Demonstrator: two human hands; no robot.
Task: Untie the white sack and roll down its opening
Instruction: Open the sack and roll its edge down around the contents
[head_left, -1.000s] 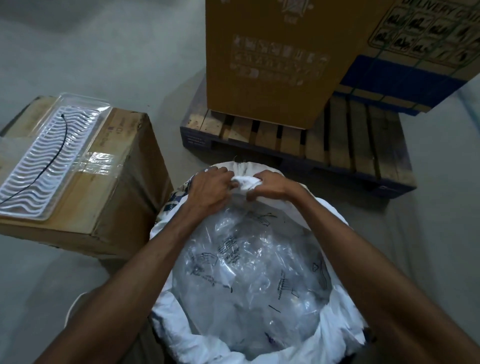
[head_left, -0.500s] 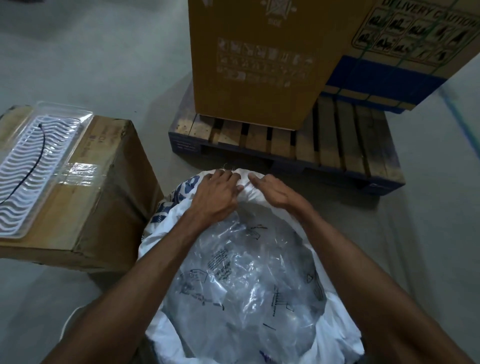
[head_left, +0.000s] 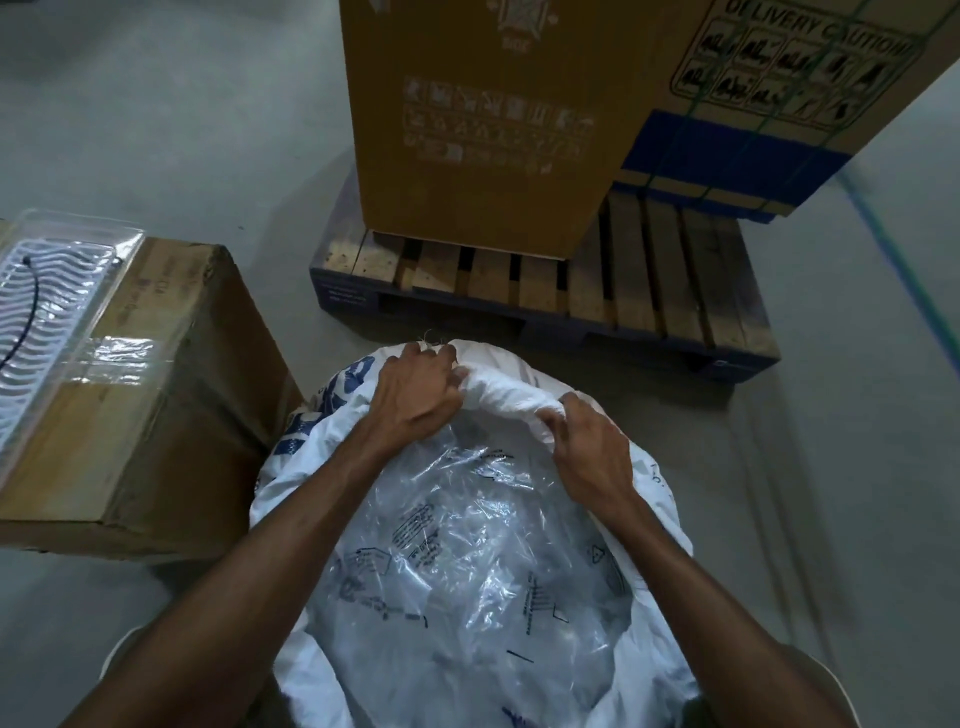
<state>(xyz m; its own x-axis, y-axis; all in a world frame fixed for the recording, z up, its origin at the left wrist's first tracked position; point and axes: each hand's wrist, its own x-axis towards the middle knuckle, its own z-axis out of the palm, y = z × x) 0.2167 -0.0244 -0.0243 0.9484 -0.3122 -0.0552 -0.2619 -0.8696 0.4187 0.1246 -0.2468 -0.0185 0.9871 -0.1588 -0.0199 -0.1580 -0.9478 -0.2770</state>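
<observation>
The white sack (head_left: 332, 415) with blue print stands open on the floor just below me. Its mouth is folded outward into a thick rolled rim. A clear plastic liner (head_left: 467, 561) with black printed symbols fills the inside. My left hand (head_left: 415, 395) grips the far rim of the sack, fingers curled over the rolled fabric. My right hand (head_left: 587, 447) grips the same rim a little to the right, with a bunched length of white fabric stretched between the two hands.
A brown cardboard box (head_left: 156, 415) stands close to the sack's left, with a clear plastic tray (head_left: 47, 312) on top. Beyond the sack lies a wooden pallet (head_left: 649, 291) carrying a tall yellow carton (head_left: 483, 119) and a second printed carton (head_left: 779, 104). Grey floor surrounds everything.
My hands were together at the far rim; now they are apart, the right one having slid right and toward me along the rim. The rolled fabric between them is thicker.
</observation>
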